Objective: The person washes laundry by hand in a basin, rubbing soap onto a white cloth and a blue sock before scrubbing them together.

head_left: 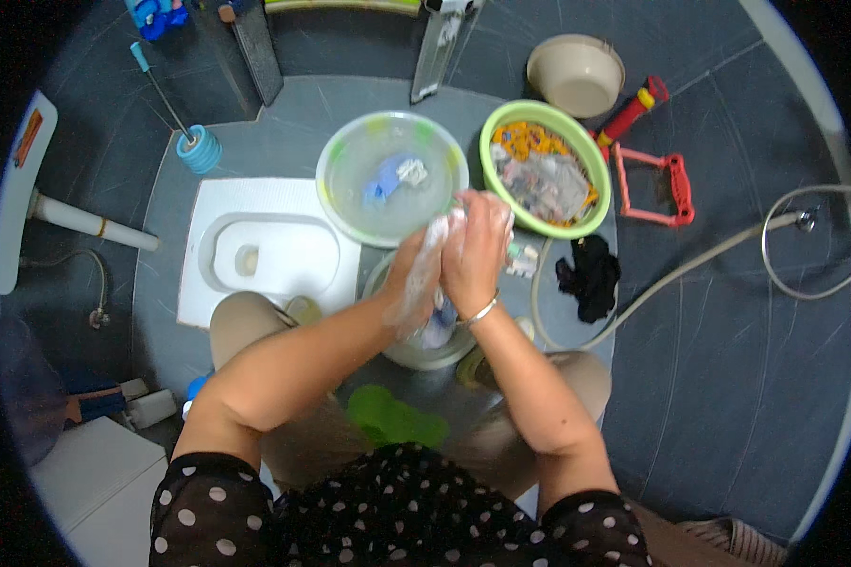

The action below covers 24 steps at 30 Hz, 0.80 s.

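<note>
My left hand (414,263) and my right hand (475,248) are pressed together, both closed, above a pale basin (408,361). White suds cover the left wrist and the fingers. Something white and soapy shows between the palms, but I cannot make out what it is. Inside the basin below, white and bluish cloth (437,331) is partly hidden by my hands. Just beyond them stands a translucent basin (336,213) with green and yellow patches, holding a light-blue cloth (382,180) and a white crumpled cloth (412,172).
A green tub (591,225) of orange and grey clothes stands at far right. Beside it lie a black garment (593,279), a hose (671,293) and a red frame (676,189). A beige basin (577,76) leans behind. At left are a squat toilet (191,274) and a toilet brush holder (199,149).
</note>
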Each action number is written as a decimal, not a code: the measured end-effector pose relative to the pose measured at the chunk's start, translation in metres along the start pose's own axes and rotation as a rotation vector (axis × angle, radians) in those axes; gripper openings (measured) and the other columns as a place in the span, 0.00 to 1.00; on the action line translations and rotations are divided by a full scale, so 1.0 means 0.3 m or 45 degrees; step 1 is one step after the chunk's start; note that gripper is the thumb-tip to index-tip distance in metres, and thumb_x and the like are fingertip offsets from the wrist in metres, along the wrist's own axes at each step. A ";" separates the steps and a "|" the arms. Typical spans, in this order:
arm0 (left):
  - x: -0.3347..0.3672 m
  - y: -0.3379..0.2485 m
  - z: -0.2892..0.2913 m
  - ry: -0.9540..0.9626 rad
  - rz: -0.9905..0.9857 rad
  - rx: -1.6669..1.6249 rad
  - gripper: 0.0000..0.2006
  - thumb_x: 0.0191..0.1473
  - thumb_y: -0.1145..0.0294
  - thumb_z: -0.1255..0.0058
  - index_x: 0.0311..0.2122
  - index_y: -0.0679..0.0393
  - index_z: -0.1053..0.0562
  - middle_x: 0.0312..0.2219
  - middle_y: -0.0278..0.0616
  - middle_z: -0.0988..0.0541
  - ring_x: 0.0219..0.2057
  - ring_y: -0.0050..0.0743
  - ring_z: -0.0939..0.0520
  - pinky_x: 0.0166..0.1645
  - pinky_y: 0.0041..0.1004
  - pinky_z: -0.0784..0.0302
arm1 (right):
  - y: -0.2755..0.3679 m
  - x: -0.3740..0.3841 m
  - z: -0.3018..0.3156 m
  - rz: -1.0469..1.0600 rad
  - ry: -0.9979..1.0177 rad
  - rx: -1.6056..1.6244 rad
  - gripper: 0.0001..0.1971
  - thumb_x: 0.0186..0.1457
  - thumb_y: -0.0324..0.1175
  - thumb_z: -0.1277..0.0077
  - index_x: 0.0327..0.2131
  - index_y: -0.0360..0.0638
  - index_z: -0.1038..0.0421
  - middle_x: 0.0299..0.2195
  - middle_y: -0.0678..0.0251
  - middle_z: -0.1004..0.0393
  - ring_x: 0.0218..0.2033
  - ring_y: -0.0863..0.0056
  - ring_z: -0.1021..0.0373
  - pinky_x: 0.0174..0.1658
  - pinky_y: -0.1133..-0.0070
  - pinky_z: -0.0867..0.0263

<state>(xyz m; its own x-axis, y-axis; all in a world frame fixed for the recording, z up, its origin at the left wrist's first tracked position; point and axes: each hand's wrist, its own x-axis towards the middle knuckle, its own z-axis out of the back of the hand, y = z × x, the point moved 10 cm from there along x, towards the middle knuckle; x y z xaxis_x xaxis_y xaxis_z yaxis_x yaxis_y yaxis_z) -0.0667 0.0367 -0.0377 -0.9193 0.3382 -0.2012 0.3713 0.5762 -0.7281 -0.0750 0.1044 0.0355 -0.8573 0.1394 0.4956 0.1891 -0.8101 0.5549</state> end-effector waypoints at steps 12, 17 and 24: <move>0.014 -0.006 -0.032 -0.065 0.024 0.481 0.17 0.61 0.57 0.68 0.41 0.62 0.33 0.34 0.38 0.27 0.37 0.22 0.27 0.42 0.24 0.30 | -0.112 -0.056 -0.069 -0.477 0.312 0.964 0.16 0.58 0.38 0.68 0.31 0.37 0.32 0.25 0.53 0.28 0.26 0.59 0.31 0.33 0.72 0.37; 0.014 0.023 -0.044 -0.034 0.161 0.399 0.16 0.61 0.59 0.68 0.41 0.61 0.34 0.32 0.37 0.27 0.36 0.22 0.26 0.41 0.24 0.30 | -0.128 -0.067 -0.081 -0.532 0.322 1.054 0.18 0.59 0.40 0.68 0.30 0.36 0.31 0.25 0.55 0.28 0.26 0.64 0.31 0.33 0.74 0.37; 0.007 0.022 -0.048 -0.002 0.282 0.595 0.17 0.61 0.56 0.68 0.41 0.61 0.34 0.33 0.38 0.27 0.36 0.22 0.27 0.40 0.24 0.30 | -0.139 -0.069 -0.087 -0.613 0.366 1.107 0.19 0.60 0.41 0.67 0.30 0.35 0.31 0.25 0.58 0.28 0.27 0.70 0.31 0.34 0.76 0.37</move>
<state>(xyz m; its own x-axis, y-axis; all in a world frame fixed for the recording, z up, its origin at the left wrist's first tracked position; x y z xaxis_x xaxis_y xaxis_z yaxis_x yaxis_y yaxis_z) -0.0642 0.0519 -0.0335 -0.8256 0.4132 -0.3843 0.4595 0.0969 -0.8829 -0.0776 0.1206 -0.0153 -0.9941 0.1063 -0.0217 -0.0215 0.0025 0.9998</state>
